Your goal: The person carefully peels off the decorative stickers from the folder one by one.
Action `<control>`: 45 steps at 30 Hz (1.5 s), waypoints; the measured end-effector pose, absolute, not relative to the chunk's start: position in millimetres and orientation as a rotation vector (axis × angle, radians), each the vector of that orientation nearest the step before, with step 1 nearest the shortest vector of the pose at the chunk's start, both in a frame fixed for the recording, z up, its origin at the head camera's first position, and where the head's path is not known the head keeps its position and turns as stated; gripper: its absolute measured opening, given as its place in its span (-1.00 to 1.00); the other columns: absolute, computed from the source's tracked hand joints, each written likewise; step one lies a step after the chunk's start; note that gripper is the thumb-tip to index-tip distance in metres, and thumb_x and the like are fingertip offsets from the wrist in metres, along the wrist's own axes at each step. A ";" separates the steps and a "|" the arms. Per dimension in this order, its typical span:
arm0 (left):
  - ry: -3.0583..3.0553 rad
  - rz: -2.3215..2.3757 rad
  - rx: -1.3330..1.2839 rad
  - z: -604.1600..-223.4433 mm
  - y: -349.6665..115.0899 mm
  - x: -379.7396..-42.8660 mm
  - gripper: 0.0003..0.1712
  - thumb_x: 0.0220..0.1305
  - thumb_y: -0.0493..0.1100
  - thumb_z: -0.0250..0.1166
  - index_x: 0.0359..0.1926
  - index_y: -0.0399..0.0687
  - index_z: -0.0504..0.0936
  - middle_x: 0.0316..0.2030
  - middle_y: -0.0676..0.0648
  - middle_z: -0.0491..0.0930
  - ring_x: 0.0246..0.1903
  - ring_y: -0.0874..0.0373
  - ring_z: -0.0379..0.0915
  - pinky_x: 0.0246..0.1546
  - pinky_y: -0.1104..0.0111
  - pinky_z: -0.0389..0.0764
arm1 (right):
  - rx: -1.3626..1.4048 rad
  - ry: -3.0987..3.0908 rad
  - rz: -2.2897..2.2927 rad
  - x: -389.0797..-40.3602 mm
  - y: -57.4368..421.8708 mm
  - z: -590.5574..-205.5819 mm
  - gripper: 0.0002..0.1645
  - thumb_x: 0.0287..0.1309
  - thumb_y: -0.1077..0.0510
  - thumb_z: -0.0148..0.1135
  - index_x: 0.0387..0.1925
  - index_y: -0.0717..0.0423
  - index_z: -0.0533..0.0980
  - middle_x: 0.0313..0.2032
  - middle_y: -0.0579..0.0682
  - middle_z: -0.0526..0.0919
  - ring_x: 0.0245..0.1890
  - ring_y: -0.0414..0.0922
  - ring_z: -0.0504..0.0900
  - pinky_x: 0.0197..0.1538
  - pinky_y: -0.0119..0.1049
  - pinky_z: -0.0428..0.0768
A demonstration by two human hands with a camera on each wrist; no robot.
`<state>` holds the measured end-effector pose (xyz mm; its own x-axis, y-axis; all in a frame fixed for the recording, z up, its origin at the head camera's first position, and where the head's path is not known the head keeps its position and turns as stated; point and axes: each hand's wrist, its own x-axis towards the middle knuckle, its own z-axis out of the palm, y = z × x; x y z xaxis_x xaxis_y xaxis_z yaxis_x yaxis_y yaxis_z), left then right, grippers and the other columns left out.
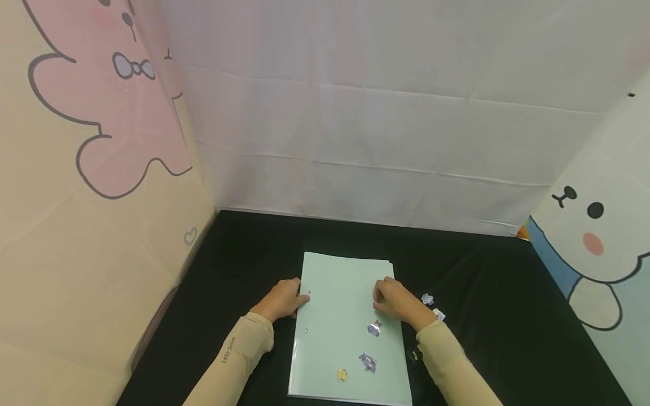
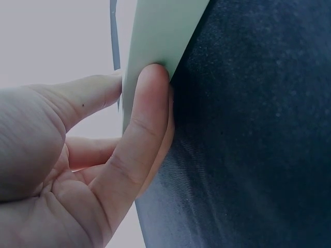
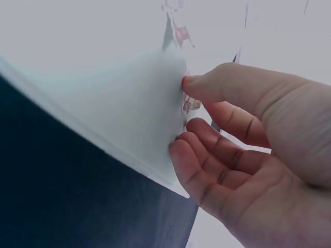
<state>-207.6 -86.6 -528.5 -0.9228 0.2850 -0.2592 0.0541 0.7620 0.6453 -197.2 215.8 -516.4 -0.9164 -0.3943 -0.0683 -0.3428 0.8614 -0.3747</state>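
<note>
A pale green folder (image 1: pixel 345 293) lies on the black tabletop in the head view. My left hand (image 1: pixel 281 299) holds its left edge, thumb on the cover. The left wrist view shows the fingers against the folder's side (image 2: pixel 160 31). Over the right part of the cover, my right hand (image 1: pixel 398 301) pinches a small shiny sticker (image 3: pixel 191 104), mostly hidden by the fingers. Below that hand on the cover are a purple sticker (image 1: pixel 374 328), a larger purple one (image 1: pixel 368 362) and a yellow one (image 1: pixel 342 375).
To the right of the folder, small pale stickers (image 1: pixel 427 299) lie on the black cloth (image 1: pixel 487 327). A yellowish piece (image 1: pixel 415 356) sits close to the folder's right edge. White cloth (image 1: pixel 376 124) hangs behind, with cartoon-printed cloth on both sides.
</note>
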 end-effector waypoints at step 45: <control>2.615 0.928 0.272 -529.2 -88.0 -208.5 -0.72 0.37 -0.15 0.33 -0.12 -0.29 0.50 -0.56 -0.08 0.46 -0.64 0.13 0.48 -0.49 0.29 0.49 | -0.189 2.992 -0.514 -158.8 307.1 -512.4 -0.88 0.18 0.28 0.32 -0.23 0.15 0.56 -0.36 -0.04 0.49 -0.39 -0.09 0.48 -0.27 -0.07 0.57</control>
<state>-208.5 -88.0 -529.2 -0.9198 0.2926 -0.2615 0.0623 0.7668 0.6389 -158.8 307.1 -512.4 -0.9874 -0.1386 -0.0770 -0.1049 0.9353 -0.3380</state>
